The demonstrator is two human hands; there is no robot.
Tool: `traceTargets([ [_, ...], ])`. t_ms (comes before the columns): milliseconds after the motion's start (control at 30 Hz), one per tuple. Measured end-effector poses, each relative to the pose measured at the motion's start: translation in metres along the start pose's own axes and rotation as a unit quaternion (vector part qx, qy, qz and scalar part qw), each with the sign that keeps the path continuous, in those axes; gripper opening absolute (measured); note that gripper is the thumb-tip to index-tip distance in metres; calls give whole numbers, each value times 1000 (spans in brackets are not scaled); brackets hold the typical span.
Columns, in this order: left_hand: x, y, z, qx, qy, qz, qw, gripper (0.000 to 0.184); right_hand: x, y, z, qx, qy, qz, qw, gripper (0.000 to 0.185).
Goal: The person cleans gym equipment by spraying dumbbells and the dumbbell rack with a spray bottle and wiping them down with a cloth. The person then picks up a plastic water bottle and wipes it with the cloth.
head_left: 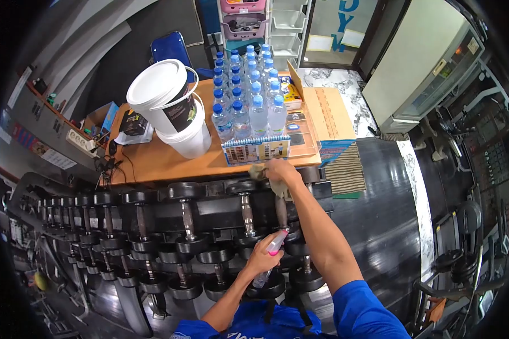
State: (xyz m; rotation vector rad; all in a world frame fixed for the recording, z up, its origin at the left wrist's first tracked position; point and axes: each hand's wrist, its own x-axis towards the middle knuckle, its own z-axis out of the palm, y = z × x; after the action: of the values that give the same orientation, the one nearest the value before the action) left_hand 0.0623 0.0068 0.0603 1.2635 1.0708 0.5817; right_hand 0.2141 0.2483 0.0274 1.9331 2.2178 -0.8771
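Step in hand, my read: spray-and-wipe on one dumbbell (281, 212) in the upper row of the rack (218, 207), near its right end. Handle is exposed between the hands; the far head is mostly hidden.

Right hand (283, 171): grip closed on a bunched cloth (283, 190), at the far end of that dumbbell. Cloth hangs down from the hand over the top of the handle. How hard it presses, can't tell.

Left hand (261, 256): grip wrapped around a clear spray bottle (262, 279) with a pink trigger head (274, 248). Bottle is tilted, nozzle end up by the dumbbell's near head. No spray visible; can't tell if the trigger is squeezed.

Next move, judging from this pose: calls for the cloth to run along the handle toward the near head, with the left hand holding the bottle out of its path. If more fluid is needed, nozzle should face the dumbbell, not the water bottles (258, 116) on the worktop (147, 165) just beyond.

Watch-outs: the neighbouring dumbbell (247, 212) sits close on the left, so knuckle room looks tight. The calendar-like card (257, 151) at the worktop edge is near the right hand; a wide stroke could knock it.
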Motion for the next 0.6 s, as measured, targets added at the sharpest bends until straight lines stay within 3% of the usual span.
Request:
traceTargets([
  [133,5,-6,1,2,-6,2,1000,55,-57,-2,-3,86,148,-206,963,31],
  [267,-1,-13,7,-40,18,5,999,55,-78,8,-29,235,176,-262,919,31],
  [300,-2,-16,8,-55,24,6,998,55,-72,13,-34,254,128,-159,945,34],
  [400,-7,-18,13,-63,35,24,997,52,-48,21,-31,176,221,-105,954,38],
  [433,-8,-25,16,-54,45,48,996,48,-35,26,-21,167,202,-87,961,39],
  [533,-11,-36,22,-11,61,71,996,50,-2,17,4,58,57,9,997,39],
  [600,-7,-43,23,65,72,137,986,62,1,22,-1,80,-24,-52,995,40],
])
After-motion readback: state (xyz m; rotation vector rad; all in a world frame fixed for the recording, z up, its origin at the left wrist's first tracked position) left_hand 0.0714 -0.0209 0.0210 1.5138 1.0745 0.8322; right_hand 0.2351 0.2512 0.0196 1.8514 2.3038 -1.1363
